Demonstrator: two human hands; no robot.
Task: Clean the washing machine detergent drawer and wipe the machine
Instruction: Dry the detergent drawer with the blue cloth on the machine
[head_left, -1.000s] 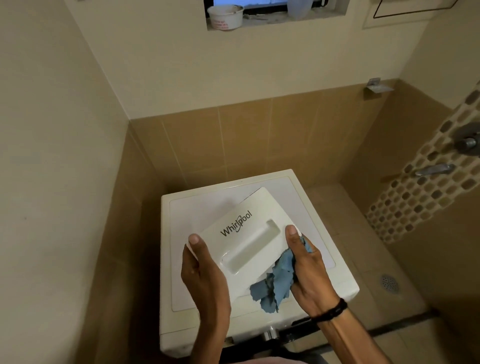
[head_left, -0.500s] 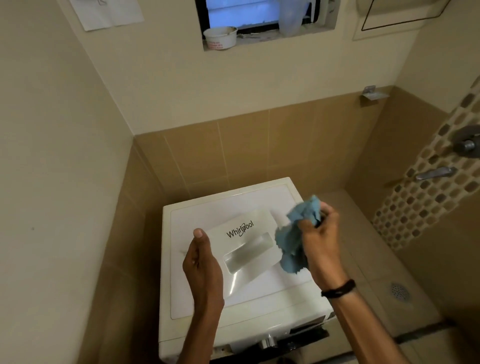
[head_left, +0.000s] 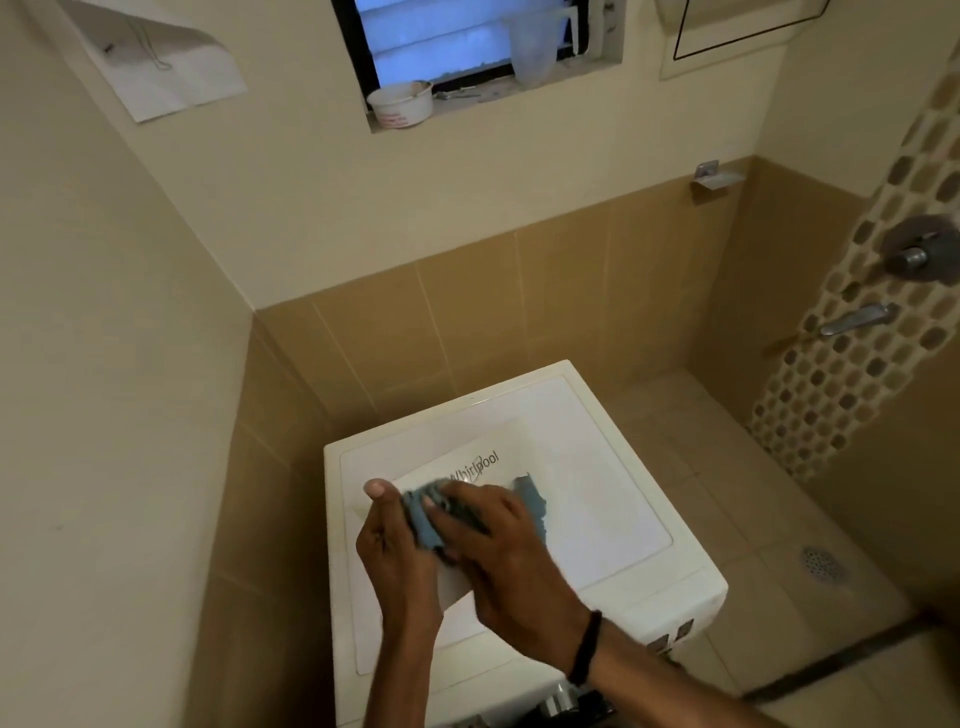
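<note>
Two hands meet over the washing machine (head_left: 597, 525), which stands in the tiled corner and serves as the anchor for everything else. Above its white top, toward the front left, the left hand (head_left: 395, 561) clasps the near-left end of the detergent drawer (head_left: 498, 462), thumb on the front face; the fingers behind are hidden, so how firmly they close cannot be told. Whether the drawer rests on the top or is held just clear of it is not certain either. The right hand (head_left: 498, 545), with a dark band at the wrist, lies flat across the drawer's face and presses a blue cloth (head_left: 530, 499) against it, fingers spread over the bunched fabric rather than curled round it; a corner of cloth shows beyond the fingers, just under the printed brand name. By this reading the task is in its first half: the drawer is out of the machine and its front panel is being wiped. Its compartments are not visible, so their state is unknown. Refitting the drawer and wiping the machine's top and front appear to remain.
</note>
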